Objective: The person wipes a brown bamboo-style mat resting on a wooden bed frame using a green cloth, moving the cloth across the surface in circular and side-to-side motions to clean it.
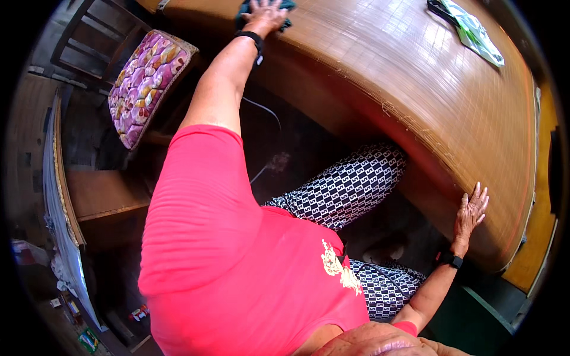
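Note:
My left hand (266,17), with a dark band at the wrist, presses down on a dark green cloth (286,6) at the top edge of the view. Under the cloth is a tan woven mat (378,49) that covers a wide raised surface, probably a bed. My right hand (473,210) rests on the mat's near edge, fingers apart and holding nothing; a black watch is on that wrist. Along the front, the mat's border (392,113) is frayed. My knee, in patterned trousers (352,182), is close to the side of the raised surface.
A clear plastic bag (474,35) with something green inside lies on the mat. To the left stands a wooden chair (89,40) with a quilted floral cushion (144,89). A pale cord (265,109) shows on the dark floor. Small packets (88,340) lie at lower left.

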The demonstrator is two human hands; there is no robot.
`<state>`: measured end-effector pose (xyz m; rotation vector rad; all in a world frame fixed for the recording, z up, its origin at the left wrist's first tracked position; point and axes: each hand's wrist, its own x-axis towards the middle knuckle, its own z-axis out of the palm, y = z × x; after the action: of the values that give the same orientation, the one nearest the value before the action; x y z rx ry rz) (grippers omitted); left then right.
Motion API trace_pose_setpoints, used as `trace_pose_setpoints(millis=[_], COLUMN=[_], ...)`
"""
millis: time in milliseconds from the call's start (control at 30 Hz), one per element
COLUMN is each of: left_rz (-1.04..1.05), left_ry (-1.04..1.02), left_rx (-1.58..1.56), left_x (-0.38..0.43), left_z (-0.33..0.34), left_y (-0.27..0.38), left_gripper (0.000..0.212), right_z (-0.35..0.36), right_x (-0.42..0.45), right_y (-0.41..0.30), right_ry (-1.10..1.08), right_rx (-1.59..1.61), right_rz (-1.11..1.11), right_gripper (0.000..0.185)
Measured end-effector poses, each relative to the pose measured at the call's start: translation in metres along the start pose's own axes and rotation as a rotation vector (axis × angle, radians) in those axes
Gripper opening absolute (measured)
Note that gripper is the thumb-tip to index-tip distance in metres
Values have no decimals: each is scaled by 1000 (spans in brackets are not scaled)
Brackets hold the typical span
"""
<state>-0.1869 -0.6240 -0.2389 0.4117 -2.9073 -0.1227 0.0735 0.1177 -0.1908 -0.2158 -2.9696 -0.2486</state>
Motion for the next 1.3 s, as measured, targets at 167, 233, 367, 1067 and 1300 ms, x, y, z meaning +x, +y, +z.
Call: trace_pose_setpoints(millis=[167, 233, 367, 1067, 1300], left_rz=[-86, 185, 540, -763, -694], left_ry=[-183, -164, -4, 129, 254], left_rx=[36, 433, 371, -311, -374], left_x=[-6, -2, -58, 2, -24], left_z=[-21, -14, -4, -54, -24], left_y=[49, 14, 53, 10, 23], left_gripper=[50, 38, 44, 49, 62], right_z=[-5, -6, 2, -15, -11], right_x=[-10, 0, -2, -4, 8], right_y=[9, -8, -3, 11, 30], right_ry=[-25, -21, -2, -5, -22], right_rx=[-40, -19, -67, -64, -82], right_rz=[58, 22, 4, -80, -144], right_gripper=[55, 55, 55, 58, 55])
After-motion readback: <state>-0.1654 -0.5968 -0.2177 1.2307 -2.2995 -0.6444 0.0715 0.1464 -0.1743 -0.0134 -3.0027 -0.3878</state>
